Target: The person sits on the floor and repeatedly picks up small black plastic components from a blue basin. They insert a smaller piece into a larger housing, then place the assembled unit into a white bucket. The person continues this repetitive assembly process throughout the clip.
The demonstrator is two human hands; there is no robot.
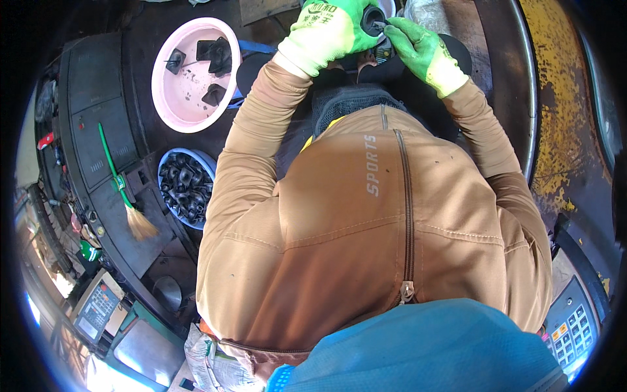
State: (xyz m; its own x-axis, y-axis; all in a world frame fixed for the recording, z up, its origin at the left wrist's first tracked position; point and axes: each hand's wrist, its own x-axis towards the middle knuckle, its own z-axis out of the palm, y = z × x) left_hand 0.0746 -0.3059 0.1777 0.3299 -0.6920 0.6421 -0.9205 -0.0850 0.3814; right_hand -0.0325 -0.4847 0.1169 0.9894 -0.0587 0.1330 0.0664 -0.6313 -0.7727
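At the top of the head view, my left hand (334, 32), in a green and pale yellow glove, grips a black round hollow part (373, 21) that looks like rubber. My right hand (419, 53), gloved the same way, is beside it with thumb and fingers pinched at the part's right edge. Whatever sits between those fingertips is too small to make out. Left of my hands, a pink basin (171, 98) has a few black square-flanged parts (221, 56) lying in it.
A blue basin (212, 164) full of black parts (186, 183) stands below the pink one. Further left, a straw brush (140, 221) with a green handle lies on a dark cabinet (98, 104). Keypad panels are at lower left (99, 307) and lower right (575, 330). A worn yellow metal surface (562, 98) runs along the right.
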